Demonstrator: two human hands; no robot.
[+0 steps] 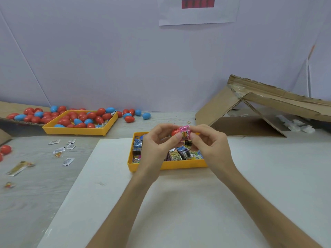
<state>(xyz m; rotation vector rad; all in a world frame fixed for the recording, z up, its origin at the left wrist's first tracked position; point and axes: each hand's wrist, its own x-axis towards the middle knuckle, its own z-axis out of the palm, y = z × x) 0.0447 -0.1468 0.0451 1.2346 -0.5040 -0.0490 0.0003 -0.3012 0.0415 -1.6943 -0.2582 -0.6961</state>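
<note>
a red plastic egg and a pink sweet packet were held together in the air, just above the far edge of a yellow tray at the middle of the table. the left hand gripped the egg with curled fingers, its thumb lying against the packet. the right hand pinched the packet between thumb and fingertips, pressing it to the egg. whether the egg was whole or a half shell could not be told. below the hands, the tray was filled with wrapped sweets in blue, yellow and black. it stood at the far edge of a white board. further left, a second yellow tray held red and blue eggs, with more spilled beside it and over a flat piece of cardboard. small sachets lay scattered on the grey table. an opened cardboard box sat to the right.
</note>
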